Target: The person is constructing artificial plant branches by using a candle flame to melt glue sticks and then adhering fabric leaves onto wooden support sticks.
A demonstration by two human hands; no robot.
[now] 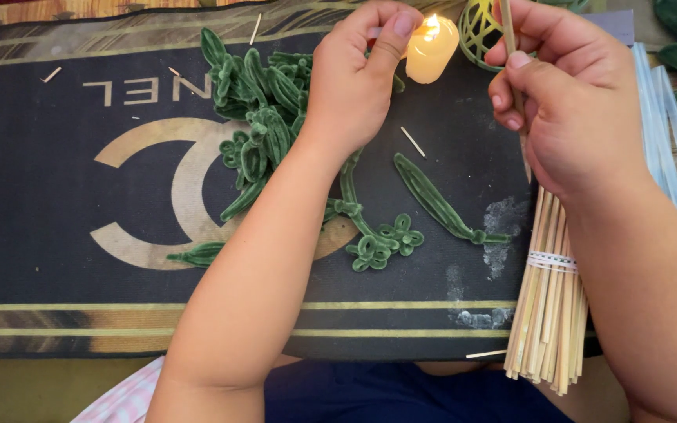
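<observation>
Holding a thin stick (509, 35) upright, right hand (570, 110) pinched shut | left hand (354, 86) curled beside candle (431, 48), grip unclear | candle lies between hands, nearer left.

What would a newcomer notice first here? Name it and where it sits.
The lit candle glows at the top centre, right beside the left hand. Green fuzzy leaves sprawl across the dark mat, and the right hand holds a thin stick above a bundle of sticks.
</observation>
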